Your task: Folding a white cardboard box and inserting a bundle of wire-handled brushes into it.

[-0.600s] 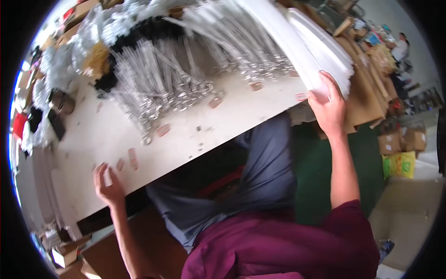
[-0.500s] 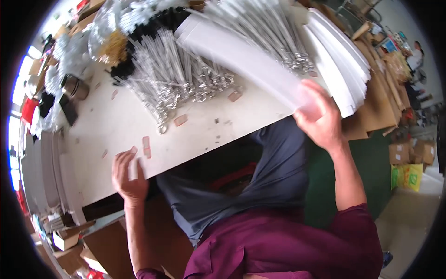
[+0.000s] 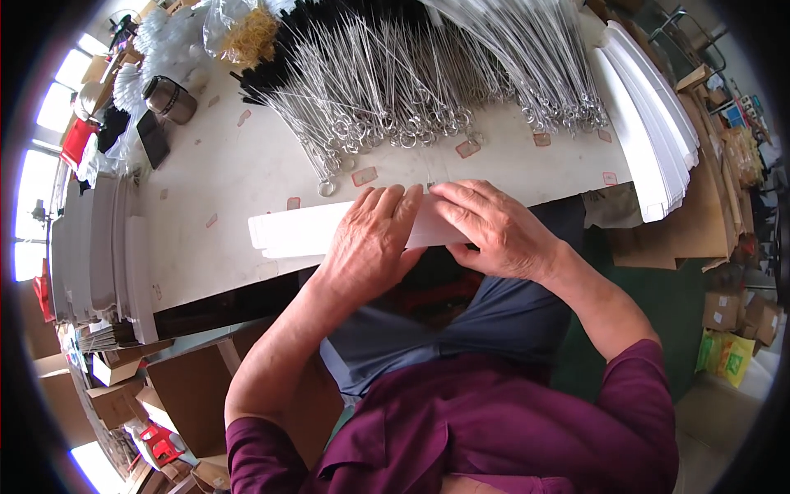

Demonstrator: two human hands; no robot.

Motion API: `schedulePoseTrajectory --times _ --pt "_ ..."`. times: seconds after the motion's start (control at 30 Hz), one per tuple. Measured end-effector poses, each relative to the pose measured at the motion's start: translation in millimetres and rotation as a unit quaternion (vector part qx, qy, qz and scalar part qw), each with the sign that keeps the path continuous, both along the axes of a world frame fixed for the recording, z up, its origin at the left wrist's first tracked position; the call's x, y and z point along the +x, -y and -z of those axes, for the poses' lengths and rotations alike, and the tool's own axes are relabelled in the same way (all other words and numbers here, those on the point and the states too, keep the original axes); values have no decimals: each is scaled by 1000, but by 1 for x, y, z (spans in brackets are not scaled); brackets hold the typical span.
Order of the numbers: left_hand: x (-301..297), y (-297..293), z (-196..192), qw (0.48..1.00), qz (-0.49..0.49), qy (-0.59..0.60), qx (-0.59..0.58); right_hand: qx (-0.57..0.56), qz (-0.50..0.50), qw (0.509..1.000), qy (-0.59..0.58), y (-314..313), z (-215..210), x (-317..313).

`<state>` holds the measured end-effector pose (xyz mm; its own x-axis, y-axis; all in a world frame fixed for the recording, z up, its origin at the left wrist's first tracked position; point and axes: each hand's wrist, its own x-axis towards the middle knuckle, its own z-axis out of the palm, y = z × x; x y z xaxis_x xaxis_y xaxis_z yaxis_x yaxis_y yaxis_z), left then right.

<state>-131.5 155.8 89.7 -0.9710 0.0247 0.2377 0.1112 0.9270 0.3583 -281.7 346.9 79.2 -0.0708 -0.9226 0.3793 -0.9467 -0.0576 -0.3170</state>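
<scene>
A long flat white cardboard strip (image 3: 296,230) lies along the near edge of the pale table (image 3: 214,181). My left hand (image 3: 370,239) presses on its middle, fingers spread flat over it. My right hand (image 3: 494,226) grips the strip's right end, thumb underneath and fingers on top. The two hands touch at the fingertips. Behind them, a big pile of thin metal rods with ring ends (image 3: 411,82) covers the back of the table.
A stack of white cardboard strips (image 3: 650,132) stands at the table's right end, another stack (image 3: 107,247) at its left. A metal cup (image 3: 169,99) and a dark phone (image 3: 154,138) sit far left. Small pink labels dot the tabletop. Cardboard boxes (image 3: 123,395) fill the floor.
My right hand took one white strip off the right stack and brought it down to the table's near edge. My left hand moved right from the table edge onto the strip.
</scene>
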Motion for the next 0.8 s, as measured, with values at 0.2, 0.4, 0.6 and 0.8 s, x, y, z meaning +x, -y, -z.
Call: schedulePoseTrajectory --times 0.2,0.4,0.6,0.8 --pt "-1 6 2 997 -77 -1 -20 -60 123 991 -2 -1 -5 -1" --pt "5 6 1 995 -72 -20 -66 -60 225 971 45 -6 7 20" --pt "3 5 0 991 -76 -36 -100 -69 247 938 233 8 18 31" --pt "4 6 1 992 -67 -39 -98 3 201 780 593 10 8 17"
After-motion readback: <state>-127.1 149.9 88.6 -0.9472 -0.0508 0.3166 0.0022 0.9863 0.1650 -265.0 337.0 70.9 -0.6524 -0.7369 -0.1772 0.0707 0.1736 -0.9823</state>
